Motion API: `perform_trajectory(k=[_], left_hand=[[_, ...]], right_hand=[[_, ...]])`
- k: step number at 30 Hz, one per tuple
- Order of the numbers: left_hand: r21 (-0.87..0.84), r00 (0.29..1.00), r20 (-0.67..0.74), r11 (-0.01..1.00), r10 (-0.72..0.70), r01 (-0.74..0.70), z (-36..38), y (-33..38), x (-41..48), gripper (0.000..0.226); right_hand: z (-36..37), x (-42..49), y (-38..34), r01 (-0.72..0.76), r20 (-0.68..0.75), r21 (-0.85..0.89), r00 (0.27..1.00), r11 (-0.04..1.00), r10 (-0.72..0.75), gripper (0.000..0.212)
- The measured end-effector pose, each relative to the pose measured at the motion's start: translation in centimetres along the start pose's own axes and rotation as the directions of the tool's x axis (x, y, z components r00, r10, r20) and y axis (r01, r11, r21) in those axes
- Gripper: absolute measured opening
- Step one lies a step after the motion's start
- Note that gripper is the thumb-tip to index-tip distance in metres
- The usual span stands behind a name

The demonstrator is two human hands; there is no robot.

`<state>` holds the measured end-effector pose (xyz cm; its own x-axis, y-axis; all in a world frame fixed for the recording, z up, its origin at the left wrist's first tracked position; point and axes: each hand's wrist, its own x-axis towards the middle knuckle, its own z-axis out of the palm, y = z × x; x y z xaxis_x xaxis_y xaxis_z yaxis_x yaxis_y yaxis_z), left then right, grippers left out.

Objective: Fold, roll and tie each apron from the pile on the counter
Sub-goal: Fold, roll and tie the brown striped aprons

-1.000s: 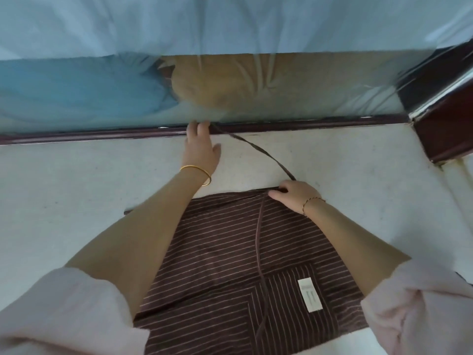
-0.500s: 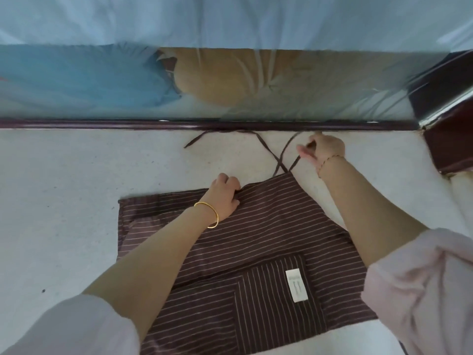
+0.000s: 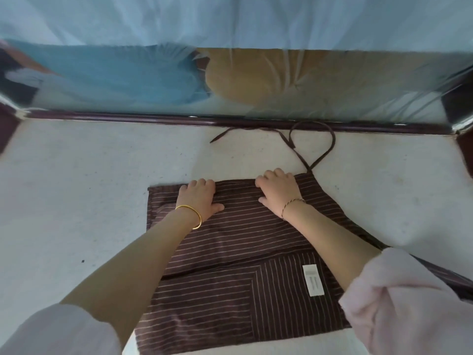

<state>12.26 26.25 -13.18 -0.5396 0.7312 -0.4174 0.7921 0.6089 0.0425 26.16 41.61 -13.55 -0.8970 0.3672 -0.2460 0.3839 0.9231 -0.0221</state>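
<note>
Though lightly speckled, counter (image 3: 76, 201): pale off-white worktop, filling most of the view, dark trim along the far side.
apron (image 3: 230, 239): dark brown cloth with thin pale stripes, folded flat mid-counter, pocket end nearest.
ties (image 3: 330, 139): thin brown straps, looping loose from the far right corner up to the trim.
left hand (image 3: 199, 201): on the apron's far edge, fingers curled over it, gripping the cloth, thumb flat.
right hand (image 3: 280, 193): same deal just beside it, fingers hooked over the far fold, holding on.
label (image 3: 313, 280): small white tag on the pocket.

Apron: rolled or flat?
Flat, not rolled: the brown striped fabric apron lies flat on the pale counter, white label showing.
</note>
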Motion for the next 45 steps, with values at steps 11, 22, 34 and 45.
perform_trajectory(k=[11, 22, 34, 45], left_hand=[[0.039, 0.851, 0.524, 0.998, 0.026, -0.054, -4.9, -8.0, 0.6, 0.028], [0.078, 0.992, 0.093, 0.993, 0.082, -0.089, -3.3, -8.7, 4.4, 0.02], [0.267, 0.981, -0.058, 0.944, -0.185, 0.194, -2.6, -8.2, 4.5, 0.013], [0.019, 0.935, -0.291, 0.978, 0.203, -0.207, 4.7, 2.6, 0.8, 0.043]], right_hand=[[-0.8, 0.8, 3.2, -0.045, 0.204, -0.082, 0.977, 0.996, 0.06, 0.029], [-1.2, 2.0, 5.0, -0.068, 0.183, -0.007, 0.981, 0.998, 0.068, 0.025], [-1.6, 3.0, 4.4, -0.169, 0.208, -0.064, 0.962, 0.983, 0.179, 0.03], [4.7, -4.7, 0.9, -0.441, -0.255, 0.076, 0.858, 0.894, 0.445, 0.037]])
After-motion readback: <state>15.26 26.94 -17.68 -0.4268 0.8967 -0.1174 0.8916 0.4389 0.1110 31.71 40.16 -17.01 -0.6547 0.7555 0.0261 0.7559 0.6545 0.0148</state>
